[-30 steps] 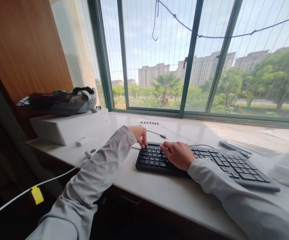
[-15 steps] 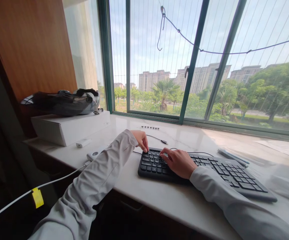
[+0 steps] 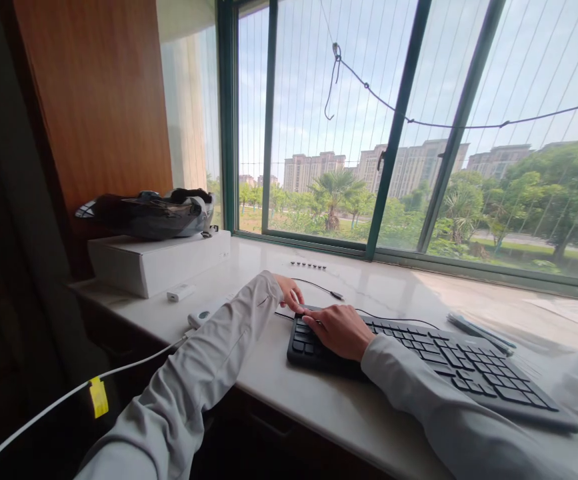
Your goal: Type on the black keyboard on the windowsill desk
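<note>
**Both hands at the keyboard's left end**

I can read no brand or lettering anywhere; the key legends are too small. My right hand lies flat on the left end of the black keyboard, fingers loosely spread over the keys, holding nothing. My left hand touches the keyboard's far left corner, fingers curled. The keyboard sits on the pale window counter, near its front edge.

**Both Hands Low and Close Together**

We held our left hand out ahead, fingers curled downward, the grey-sleeved forearm slanting in from the lower left. Our right hand lay palm down just beside it, fingers spread flat and pointing left, wrist bent inward, its sleeve running off to the lower right.
</note>
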Available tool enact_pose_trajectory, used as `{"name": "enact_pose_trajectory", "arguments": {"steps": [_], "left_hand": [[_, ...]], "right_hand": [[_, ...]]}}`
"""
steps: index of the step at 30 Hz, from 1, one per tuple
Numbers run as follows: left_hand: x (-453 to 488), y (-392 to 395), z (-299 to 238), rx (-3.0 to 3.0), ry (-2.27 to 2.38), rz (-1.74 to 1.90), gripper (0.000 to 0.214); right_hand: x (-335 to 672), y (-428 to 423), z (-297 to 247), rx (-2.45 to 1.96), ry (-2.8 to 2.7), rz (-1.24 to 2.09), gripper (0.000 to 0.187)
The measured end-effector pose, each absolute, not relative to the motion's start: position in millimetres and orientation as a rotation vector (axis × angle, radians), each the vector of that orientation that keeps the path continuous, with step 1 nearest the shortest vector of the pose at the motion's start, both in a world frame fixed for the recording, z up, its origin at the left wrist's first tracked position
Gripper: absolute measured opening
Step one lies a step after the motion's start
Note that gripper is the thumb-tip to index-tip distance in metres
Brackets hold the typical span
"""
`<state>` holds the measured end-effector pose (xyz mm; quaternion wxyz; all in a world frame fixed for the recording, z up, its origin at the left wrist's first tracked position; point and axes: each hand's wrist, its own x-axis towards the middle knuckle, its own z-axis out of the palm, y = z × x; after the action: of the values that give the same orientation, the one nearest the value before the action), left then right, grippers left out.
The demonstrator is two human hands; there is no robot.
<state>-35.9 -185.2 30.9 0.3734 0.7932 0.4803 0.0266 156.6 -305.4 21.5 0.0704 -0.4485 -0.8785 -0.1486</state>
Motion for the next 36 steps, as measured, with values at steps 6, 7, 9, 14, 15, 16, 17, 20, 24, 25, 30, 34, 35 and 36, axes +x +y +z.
{"name": "enact_pose_trajectory", "arguments": {"steps": [6, 7, 9, 14, 15, 16, 17, 20, 24, 25, 30, 34, 35, 36], "left_hand": [[-36, -178, 29, 2.019, 1.186, -0.024, 0.064], [-36, -177, 29, 2.019, 1.182, -0.032, 0.066], [-36, -176, 28, 2.022, 1.185, -0.042, 0.068], [-35, -174, 26, 2.020, 1.202, -0.061, 0.066], [-35, -174, 26, 2.020, 1.201, -0.069, 0.066], [-34, -174, 27, 2.018, 1.200, -0.079, 0.066], [-33, -173, 27, 2.016, 1.198, -0.095, 0.066], [-32, -172, 28, 2.037, 1.180, -0.158, 0.065], [-32, -172, 27, 2.079, 1.160, -0.170, 0.067], [-33, -172, 27, 2.081, 1.163, -0.160, 0.069], [-39, -173, 31, 2.070, 1.128, -0.163, 0.070], [-42, -172, 36, 2.055, 1.179, -0.090, 0.067], [-42, -172, 35, 2.042, 1.214, -0.068, 0.067], [-41, -172, 35, 2.027, 1.250, -0.046, 0.067]], "right_hand": [[160, -311, 20, -1.259, -2.672, -0.469, 0.056], [159, -312, 20, -1.248, -2.676, -0.471, 0.056], [156, -314, 21, -1.245, -2.676, -0.485, 0.056], [151, -314, 24, -1.270, -2.677, -0.512, 0.060], [151, -314, 24, -1.267, -2.684, -0.510, 0.060], [151, -314, 25, -1.260, -2.695, -0.505, 0.060], [151, -314, 25, -1.251, -2.706, -0.500, 0.060], [151, -313, 25, -1.221, -2.730, -0.502, 0.061], [151, -312, 24, -1.221, -2.719, -0.539, 0.059], [151, -312, 24, -1.217, -2.712, -0.544, 0.058], [160, -309, 24, -1.242, -2.643, -0.548, 0.057], [173, -301, 29, -1.430, -2.505, -0.580, 0.061], [176, -298, 29, -1.479, -2.476, -0.591, 0.062], [178, -296, 29, -1.518, -2.455, -0.599, 0.062]]}}
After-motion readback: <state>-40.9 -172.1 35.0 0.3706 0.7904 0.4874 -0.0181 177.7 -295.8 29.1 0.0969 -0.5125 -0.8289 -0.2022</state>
